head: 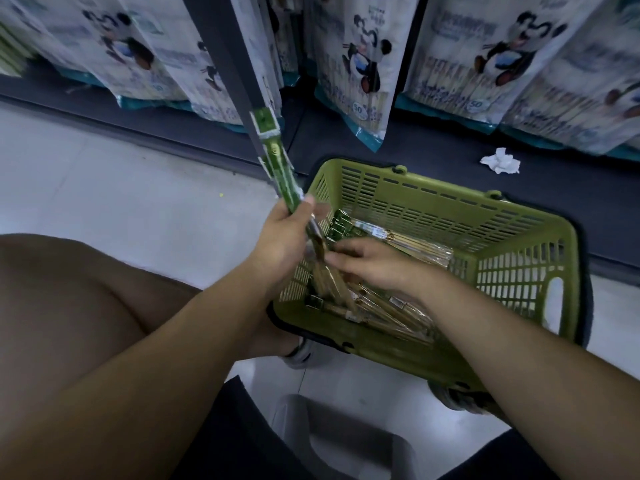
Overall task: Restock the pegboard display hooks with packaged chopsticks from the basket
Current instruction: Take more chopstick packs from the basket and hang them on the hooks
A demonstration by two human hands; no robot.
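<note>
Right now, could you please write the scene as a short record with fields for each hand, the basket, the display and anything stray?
left hand: grips a bundle of held packs, raised at the basket's edge
right hand: fingers laid flat on loose packs inside the basket
basket: green, on the floor, holds many packs
display: panda bags hang behind
stray: crumpled paper on the dark base

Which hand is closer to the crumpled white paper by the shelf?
Right. The right hand reaches inside the basket, below-left of the crumpled paper; the left hand grips chopstick packs at the basket's left wall, farther off.
</note>
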